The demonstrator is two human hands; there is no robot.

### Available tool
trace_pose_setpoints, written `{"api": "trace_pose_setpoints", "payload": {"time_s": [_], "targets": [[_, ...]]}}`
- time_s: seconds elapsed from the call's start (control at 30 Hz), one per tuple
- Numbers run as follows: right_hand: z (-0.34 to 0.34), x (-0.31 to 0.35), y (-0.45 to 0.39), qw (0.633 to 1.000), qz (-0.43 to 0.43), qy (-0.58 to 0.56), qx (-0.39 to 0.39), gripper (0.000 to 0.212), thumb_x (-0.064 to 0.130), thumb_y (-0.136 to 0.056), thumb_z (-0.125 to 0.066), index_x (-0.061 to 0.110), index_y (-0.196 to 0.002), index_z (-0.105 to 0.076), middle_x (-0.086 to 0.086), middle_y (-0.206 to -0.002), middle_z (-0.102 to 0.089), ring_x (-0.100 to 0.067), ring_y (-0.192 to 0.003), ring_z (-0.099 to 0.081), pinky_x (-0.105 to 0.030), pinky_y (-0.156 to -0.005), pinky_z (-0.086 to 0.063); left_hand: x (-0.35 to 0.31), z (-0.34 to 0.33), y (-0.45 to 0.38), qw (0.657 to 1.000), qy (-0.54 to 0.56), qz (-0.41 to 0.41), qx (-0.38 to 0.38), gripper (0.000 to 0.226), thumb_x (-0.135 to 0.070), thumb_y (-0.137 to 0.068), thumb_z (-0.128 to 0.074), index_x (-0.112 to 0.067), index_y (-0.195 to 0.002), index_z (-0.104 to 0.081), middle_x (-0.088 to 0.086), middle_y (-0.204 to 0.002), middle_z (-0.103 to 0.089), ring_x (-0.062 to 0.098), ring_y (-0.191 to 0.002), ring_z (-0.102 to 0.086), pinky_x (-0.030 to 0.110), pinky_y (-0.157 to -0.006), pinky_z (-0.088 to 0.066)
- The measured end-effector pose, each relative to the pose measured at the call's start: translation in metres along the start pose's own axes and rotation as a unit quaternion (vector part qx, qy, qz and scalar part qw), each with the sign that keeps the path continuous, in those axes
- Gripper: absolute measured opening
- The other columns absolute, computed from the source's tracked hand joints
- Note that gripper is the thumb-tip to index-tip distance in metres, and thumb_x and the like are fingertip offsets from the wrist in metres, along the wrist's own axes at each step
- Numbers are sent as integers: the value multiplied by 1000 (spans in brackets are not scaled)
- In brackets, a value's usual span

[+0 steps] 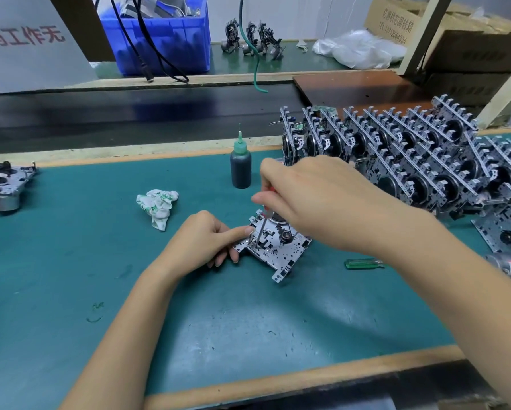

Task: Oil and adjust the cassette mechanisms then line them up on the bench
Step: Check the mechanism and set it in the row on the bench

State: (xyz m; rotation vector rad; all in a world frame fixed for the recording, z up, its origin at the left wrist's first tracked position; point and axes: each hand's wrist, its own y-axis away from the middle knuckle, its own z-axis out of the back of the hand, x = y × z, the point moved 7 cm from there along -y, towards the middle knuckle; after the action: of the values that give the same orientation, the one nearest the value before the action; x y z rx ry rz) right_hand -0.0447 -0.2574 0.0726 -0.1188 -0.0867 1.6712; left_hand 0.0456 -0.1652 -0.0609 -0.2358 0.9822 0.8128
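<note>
The counter (70, 261) wore a scuffed green mat with a pale wooden lip, and beyond it ran a dark belt with a blue bin (159, 34) and cartons on a far shelf. I had the cassette mechanism (273, 247) lying flat on the mat, directly beneath my right hand (322, 202) and touching the fingertips of my left hand (201, 241). My left grip was curled, thumb and forefinger pinching the plate's near corner; my right grip was closed around a thin red-handled screwdriver (264, 220), its shaft angled down into the works. I judged the piece light, stiff stamped metal with sharp tabs and small, delicate parts on top, so the bare frame edges looked the safe place to hold it, not the pulley or belt. The mat seemed likely to keep it from sliding. The oil bottle (241, 167) stood upright just beyond my right grip, a crumpled rag (158, 207) lay beyond my left grip, and a green tool (363, 263) lay below my right forearm. Rows of mechanisms (411, 161) stood on edge further right.
</note>
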Motion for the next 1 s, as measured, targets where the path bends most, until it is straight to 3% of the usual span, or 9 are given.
{"api": "trace_pose_setpoints", "payload": {"time_s": [0.2, 0.33, 0.43, 0.5, 0.6, 0.7, 0.77, 0.9, 1.0], "targets": [[5, 6, -3, 996, 9, 79, -31, 36, 56, -95, -28, 21, -87, -33, 5, -58, -36, -25, -62, -34, -33, -46, -15, 1, 0, 0, 1000, -2, 1, 3, 54, -54, -83, -60, -18, -44, -65, 2, -36, -51, 12, -35, -42, 17, -45, -37], [5, 12, 4, 999, 19, 4, -40, 22, 42, -92, -31, 21, -95, -31, 3, -81, -62, -28, -65, -45, -36, -55, -24, 0, 0, 1, 1000, 2, -1, 2, 53, -52, -82, -59, -18, -42, -64, 5, -40, -55, 11, -35, -42, 17, -44, -36], [5, 8, 4, 999, 10, -39, -10, 8, 32, -95, -36, 24, -94, -35, 2, -90, -62, -28, -72, -48, -37, -61, -28, 1, 0, 0, 1000, 1, 1, 3, 54, -53, -84, -59, -17, -45, -66, 5, -39, -54, 12, -35, -43, 16, -44, -37], [5, 9, 3, 999, 12, -52, 10, 10, 37, -97, -39, 28, -92, -39, 3, -93, -63, -25, -77, -48, -35, -64, -28, 1, 0, 0, 1000, 2, 0, 4, 54, -55, -83, -60, -16, -46, -66, 4, -38, -53, 12, -34, -43, 15, -44, -37], [9, 13, 1, 999, 16, -28, 0, 24, 50, -94, -43, 27, -88, -48, 6, -74, -53, -21, -71, -38, -34, -58, -22, 0, 0, 1, 1000, 8, -1, 5, 54, -58, -79, -59, -16, -46, -67, 4, -37, -53, 11, -34, -42, 14, -44, -36], [10, 14, -4, 997, 6, 71, -23, 44, 56, -95, -35, 21, -68, -36, 6, -59, -28, -21, -64, -30, -30, -46, -13, 0, -1, 1, 1000, 7, 1, 4, 54, -57, -81, -59, -19, -44, -65, 4, -38, -53, 12, -35, -43, 16, -45, -38], [9, 12, -5, 996, -9, 88, -29, 47, 53, -97, -28, 19, -65, -27, 4, -59, -26, -22, -60, -26, -29, -46, -10, 0, -1, 0, 1000, 1, 2, 5, 54, -55, -84, -59, -20, -44, -65, 3, -37, -53, 12, -35, -43, 17, -45, -38], [7, 9, 1, 999, -14, -4, -47, 22, 42, -94, -27, 21, -90, -29, 4, -66, -46, -25, -56, -35, -36, -50, -20, 0, -1, 1, 1000, 3, 4, 8, 54, -54, -84, -59, -19, -44, -65, 4, -38, -53, 12, -35, -43, 19, -46, -39], [3, 5, 2, 997, -9, -71, -19, 8, 30, -93, -30, 23, -92, -32, 4, -78, -57, -28, -66, -46, -38, -58, -29, 0, -1, 1, 1000, 2, 5, 9, 55, -55, -83, -59, -17, -45, -65, 4, -39, -54, 12, -36, -44, 18, -46, -40]]}}
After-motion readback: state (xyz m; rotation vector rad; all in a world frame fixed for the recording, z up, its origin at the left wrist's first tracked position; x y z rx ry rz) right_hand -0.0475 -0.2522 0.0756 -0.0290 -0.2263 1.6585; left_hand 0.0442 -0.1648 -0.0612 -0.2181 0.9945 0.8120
